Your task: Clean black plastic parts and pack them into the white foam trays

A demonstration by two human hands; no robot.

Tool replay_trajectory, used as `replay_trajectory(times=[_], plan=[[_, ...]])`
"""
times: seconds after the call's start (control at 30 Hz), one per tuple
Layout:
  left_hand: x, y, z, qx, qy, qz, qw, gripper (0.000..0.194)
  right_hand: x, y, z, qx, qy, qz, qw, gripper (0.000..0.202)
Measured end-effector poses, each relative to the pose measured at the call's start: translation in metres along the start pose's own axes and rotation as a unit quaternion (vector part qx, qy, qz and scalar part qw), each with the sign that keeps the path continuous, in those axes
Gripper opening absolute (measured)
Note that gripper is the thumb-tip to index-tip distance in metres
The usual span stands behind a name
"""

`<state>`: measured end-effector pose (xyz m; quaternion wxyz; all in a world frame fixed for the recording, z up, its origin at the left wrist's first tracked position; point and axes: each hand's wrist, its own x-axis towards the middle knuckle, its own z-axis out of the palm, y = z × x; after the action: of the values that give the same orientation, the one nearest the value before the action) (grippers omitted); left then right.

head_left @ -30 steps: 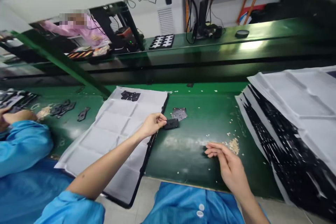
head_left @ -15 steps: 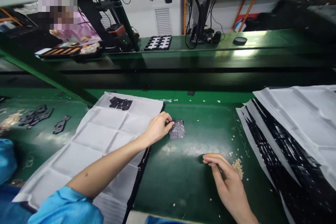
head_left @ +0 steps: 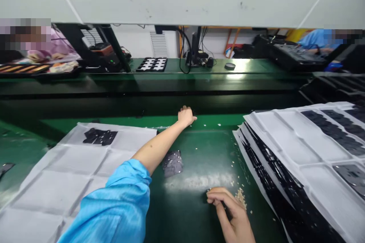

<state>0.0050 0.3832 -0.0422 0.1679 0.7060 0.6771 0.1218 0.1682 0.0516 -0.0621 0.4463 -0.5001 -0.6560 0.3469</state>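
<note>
My left hand [head_left: 186, 116] is stretched out to the far green ledge, beside the dark conveyor belt. Its thumb stands apart from the fingers; a dark bit shows by the thumb, mostly covered. Below my left forearm lies a small group of flat dark grey parts [head_left: 172, 164] on the green bench. My right hand [head_left: 230, 210] hovers low over the bench with thumb and fingertips drawn together. A tiny dark spot shows at those fingertips, too small to name. Close to it is a small pile of pale bits [head_left: 241, 197].
At left, a white compartment tray [head_left: 88, 174] holds black flat parts [head_left: 99, 136] in a far cell. Stacked white trays [head_left: 285, 133] with black parts stand at right. The dark belt [head_left: 159, 102] runs behind the ledge. Co-workers sit beyond; a white overhead panel [head_left: 182, 0] crosses the top.
My left hand has left the grey parts and reached forward to the far ledge. My right hand keeps its curled pose. The view has tilted up and turned slightly right.
</note>
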Motion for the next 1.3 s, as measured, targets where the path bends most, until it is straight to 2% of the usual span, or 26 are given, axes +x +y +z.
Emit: replay_trajectory(times=[0.1, 0.2, 0.27, 0.37, 0.43, 0.53, 0.63, 0.77, 0.9, 1.13, 1.3], plan=[[-0.008, 0.011, -0.006, -0.027, -0.041, 0.021, 0.999, 0.038, -0.002, 0.002, -0.001, 0.003, 0.006, 0.004, 1.000, 0.027], [-0.042, 0.021, -0.019, -0.084, -0.095, 0.080, 0.989, 0.022, -0.004, 0.000, -0.006, 0.003, 0.041, 0.012, 0.999, 0.025], [-0.081, 0.026, -0.029, -0.129, -0.140, 0.129, 0.973, 0.010, -0.003, -0.004, -0.013, 0.006, 0.085, 0.025, 0.996, 0.022], [-0.153, 0.028, -0.048, -0.194, -0.202, 0.185, 0.942, 0.015, 0.005, -0.016, -0.025, 0.036, 0.165, 0.055, 0.984, 0.018], [-0.200, 0.026, -0.061, -0.237, -0.198, 0.223, 0.925, 0.017, 0.011, -0.028, -0.030, 0.066, 0.187, 0.069, 0.978, 0.027], [-0.255, 0.023, -0.074, -0.223, -0.159, 0.262, 0.925, 0.022, 0.018, -0.045, -0.029, 0.109, 0.147, 0.065, 0.981, 0.031], [-0.290, 0.017, -0.074, -0.197, -0.157, 0.260, 0.932, 0.022, 0.014, -0.057, -0.021, 0.105, 0.104, 0.040, 0.988, 0.020], [-0.316, 0.012, -0.065, -0.187, -0.136, 0.258, 0.938, 0.017, 0.001, -0.062, -0.012, 0.114, 0.103, 0.014, 0.988, 0.019], [-0.329, 0.012, -0.057, -0.181, -0.121, 0.269, 0.938, 0.017, -0.009, -0.061, -0.009, 0.157, 0.109, 0.000, 0.982, 0.017], [-0.332, 0.010, -0.043, -0.202, -0.127, 0.281, 0.930, 0.015, -0.012, -0.050, -0.005, 0.157, 0.118, 0.007, 0.980, 0.022], [-0.329, 0.007, -0.042, -0.234, -0.159, 0.250, 0.926, 0.014, -0.008, -0.049, -0.004, 0.143, 0.120, 0.010, 0.982, 0.024]])
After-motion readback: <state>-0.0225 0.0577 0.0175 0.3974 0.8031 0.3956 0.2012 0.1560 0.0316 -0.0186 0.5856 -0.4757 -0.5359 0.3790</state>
